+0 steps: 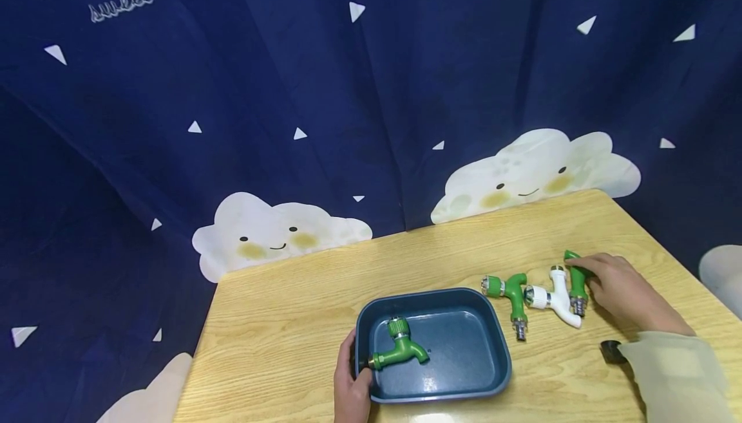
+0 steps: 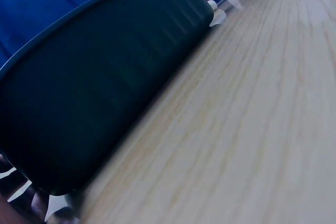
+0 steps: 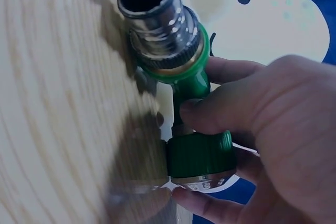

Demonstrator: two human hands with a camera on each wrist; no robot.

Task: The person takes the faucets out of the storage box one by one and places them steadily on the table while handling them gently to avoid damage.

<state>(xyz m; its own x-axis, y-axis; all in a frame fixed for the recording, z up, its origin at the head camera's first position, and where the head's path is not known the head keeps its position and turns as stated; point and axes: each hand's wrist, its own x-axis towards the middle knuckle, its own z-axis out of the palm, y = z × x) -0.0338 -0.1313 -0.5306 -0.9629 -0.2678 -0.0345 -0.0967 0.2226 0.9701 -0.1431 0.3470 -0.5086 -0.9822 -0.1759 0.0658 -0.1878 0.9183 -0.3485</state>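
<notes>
My left hand [image 1: 351, 384] grips the left side of a dark blue plastic tray [image 1: 464, 362], thumb at the rim and fingers along the outside. Inside the tray lies a green tap [image 1: 401, 349] with a ribbed knob. Over on the right, my right hand [image 1: 628, 291] holds another green tap [image 1: 578, 284]. Seen from the right wrist, the thumb lies on this tap's green body [image 3: 193, 87], its metal threaded end [image 3: 165, 32] points away from the hand and its ribbed knob [image 3: 199, 156] sits near the fingers. The tap is close against the tabletop.
Left of the right hand lie a white tap [image 1: 559, 300] and a further green tap [image 1: 513, 293], side by side on the wooden table [image 1: 278, 326]. A dark blue curtain [image 1: 324, 75] with clouds and triangles hangs behind the table. A black piece [image 1: 612, 352] shows by the right sleeve.
</notes>
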